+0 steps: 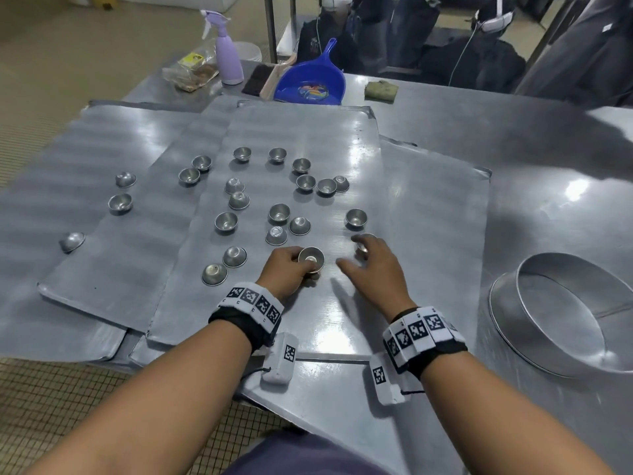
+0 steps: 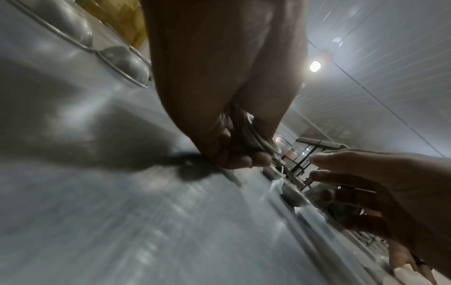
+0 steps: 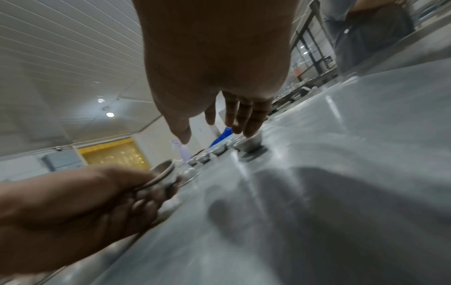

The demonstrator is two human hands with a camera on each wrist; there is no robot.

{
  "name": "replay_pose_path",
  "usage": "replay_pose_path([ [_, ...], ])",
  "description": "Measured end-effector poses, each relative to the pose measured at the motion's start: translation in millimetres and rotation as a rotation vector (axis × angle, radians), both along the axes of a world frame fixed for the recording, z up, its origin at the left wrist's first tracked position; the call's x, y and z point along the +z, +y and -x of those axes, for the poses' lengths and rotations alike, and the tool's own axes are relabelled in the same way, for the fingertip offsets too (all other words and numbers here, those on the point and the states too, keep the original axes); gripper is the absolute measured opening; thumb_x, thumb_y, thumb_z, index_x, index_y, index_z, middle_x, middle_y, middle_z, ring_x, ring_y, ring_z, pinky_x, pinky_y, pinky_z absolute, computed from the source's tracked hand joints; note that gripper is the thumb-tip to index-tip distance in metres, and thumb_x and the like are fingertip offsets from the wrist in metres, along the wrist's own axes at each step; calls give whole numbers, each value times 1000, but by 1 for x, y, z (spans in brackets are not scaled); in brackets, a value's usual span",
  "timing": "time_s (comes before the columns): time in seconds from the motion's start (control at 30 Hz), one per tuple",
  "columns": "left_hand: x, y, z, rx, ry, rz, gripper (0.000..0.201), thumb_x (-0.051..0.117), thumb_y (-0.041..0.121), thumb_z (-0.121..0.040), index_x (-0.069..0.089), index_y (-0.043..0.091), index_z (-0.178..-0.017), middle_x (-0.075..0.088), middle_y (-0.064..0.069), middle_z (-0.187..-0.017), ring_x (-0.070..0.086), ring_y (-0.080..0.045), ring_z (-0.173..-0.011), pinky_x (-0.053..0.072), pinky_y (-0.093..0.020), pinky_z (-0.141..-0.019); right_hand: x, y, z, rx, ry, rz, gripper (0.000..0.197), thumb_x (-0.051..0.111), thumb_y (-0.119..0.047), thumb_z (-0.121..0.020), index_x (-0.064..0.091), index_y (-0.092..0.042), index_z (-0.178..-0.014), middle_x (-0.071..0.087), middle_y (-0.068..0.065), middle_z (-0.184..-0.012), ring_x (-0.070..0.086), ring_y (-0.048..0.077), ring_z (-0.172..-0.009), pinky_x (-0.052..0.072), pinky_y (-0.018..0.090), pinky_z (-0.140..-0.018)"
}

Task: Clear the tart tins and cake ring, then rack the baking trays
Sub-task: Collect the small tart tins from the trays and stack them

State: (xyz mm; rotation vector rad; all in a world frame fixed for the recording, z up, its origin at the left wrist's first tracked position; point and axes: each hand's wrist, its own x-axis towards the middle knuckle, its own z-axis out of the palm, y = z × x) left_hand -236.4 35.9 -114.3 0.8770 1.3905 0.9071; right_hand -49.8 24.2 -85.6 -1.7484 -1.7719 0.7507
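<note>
Small round silver tart tins [image 1: 279, 213], roughly twenty, lie scattered on overlapping grey baking trays [image 1: 329, 132], left hand [image 1: 284, 269] gripping one, right hand [image 1: 373, 265] spread over another, wide steel cake ring [image 1: 565, 317] uncleared, racking unstarted.

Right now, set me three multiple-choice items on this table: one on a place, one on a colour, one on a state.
1. Where does the cake ring stand?
A. on the topmost baking tray
B. on the table to the right of the trays
C. inside the dustpan

2. What colour is the dustpan?
A. blue
B. red
C. green

3. What is the left hand doing?
A. lying flat and empty
B. gripping the spray bottle
C. holding a tart tin

Answers: 1 B, the ring sits on bare steel, off the baking trays. 2 A, it is plainly blue beside the lilac spray bottle. 3 C, its fingers curl round a tart tin.
</note>
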Motion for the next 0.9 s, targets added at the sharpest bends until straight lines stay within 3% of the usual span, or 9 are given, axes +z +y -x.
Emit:
replay_pose_path([
  [0.1, -5, -1, -1, 17, 42, 10, 8, 60, -3, -89, 66, -4, -94, 64, -16, -70, 59, -25, -59, 48, -33, -54, -6, 17, -15, -94, -72, 40, 52, 71, -41, -85, 56, -24, -132, 52, 2, -136, 55, 22, -120, 46, 36, -95],
  [0.17, -5, -3, -2, 2, 65, 8, 9, 57, -3, -91, 64, -6, -95, 64, -18, -70, 60, -22, -54, 50, -32, -51, -12, 27, -23, -102, -112, 103, 60, 71, -42, -84, 52, -22, -138, 48, 5, -141, 54, 25, -124, 45, 38, -99],
  [0.3, -2, -2, -2, -27, 82, 1, 9, 55, -5, -93, 63, -8, -94, 64, -21, -72, 63, -19, -51, 54, -33, -53, -21, 38, -30, -69, -150, 179, 71, 72, -42, -84, 45, -19, -146, 46, 10, -146, 51, 30, -128, 43, 42, -106],
  [0.47, -4, -2, -3, -30, 118, -2, 11, 56, -3, -93, 64, -9, -98, 66, -22, -74, 66, -19, -53, 57, -34, -56, -23, 46, -23, -45, -196, 205, 73, 69, -42, -86, 41, -19, -150, 48, 10, -147, 49, 33, -130, 42, 43, -105],
  [0.57, -4, -1, -2, -35, 125, -2, 12, 56, -3, -93, 64, -9, -99, 66, -24, -76, 67, -20, -54, 58, -35, -58, -20, 48, -19, -31, -209, 213, 64, 66, -39, -88, 46, -17, -145, 52, 10, -143, 52, 33, -127, 44, 43, -102],
  [0.67, -4, -2, -1, -29, 116, 4, 12, 56, -3, -93, 64, -9, -99, 66, -25, -76, 67, -21, -55, 59, -34, -58, -19, 46, -15, -29, -223, 204, 48, 65, -39, -87, 58, -17, -129, 58, 9, -128, 58, 32, -115, 48, 40, -91],
  [0.9, -3, -3, -1, -6, 85, 6, 12, 55, -4, -93, 64, -11, -98, 66, -25, -75, 65, -23, -54, 57, -33, -55, -20, 25, -8, -15, -180, 203, 60, 68, -41, -82, 54, -26, -137, 58, 4, -126, 57, 26, -116, 49, 41, -94],
])
